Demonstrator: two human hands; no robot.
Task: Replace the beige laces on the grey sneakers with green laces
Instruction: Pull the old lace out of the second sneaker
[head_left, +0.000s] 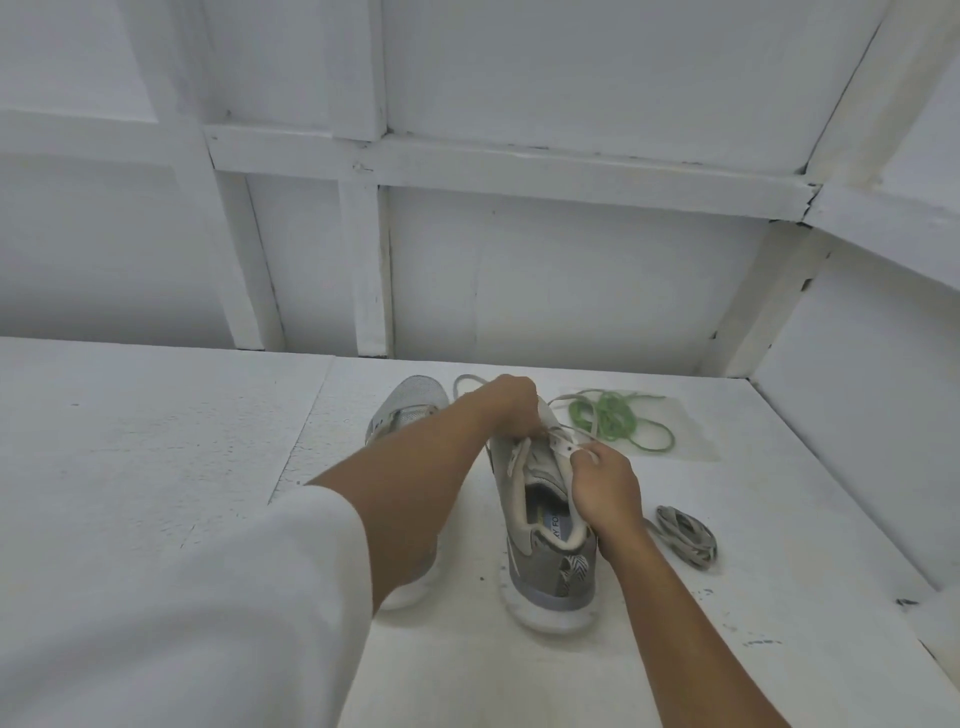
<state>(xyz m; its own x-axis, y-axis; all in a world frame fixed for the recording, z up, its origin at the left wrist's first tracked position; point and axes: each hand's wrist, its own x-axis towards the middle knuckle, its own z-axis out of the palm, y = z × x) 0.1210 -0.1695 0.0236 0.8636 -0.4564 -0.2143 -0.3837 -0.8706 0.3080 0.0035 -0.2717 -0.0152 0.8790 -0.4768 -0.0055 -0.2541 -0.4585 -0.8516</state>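
Your left hand (506, 402) curls its fingers round the beige lace (519, 457) over the forefoot. Your right hand (605, 491) pinches the eyelet edge of the grey sneaker (535, 571). It stands on the tabletop (156, 415), heel toward you, long axis pointing at the wall. You look mid-unlacing: draw the lace free, then reach for the green laces (613, 415) just beyond.

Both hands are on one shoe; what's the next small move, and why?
Probably the left hand pulls the beige lace out of another eyelet while the right hand steadies the sneaker: it's still threaded, and the green laces lie unused.
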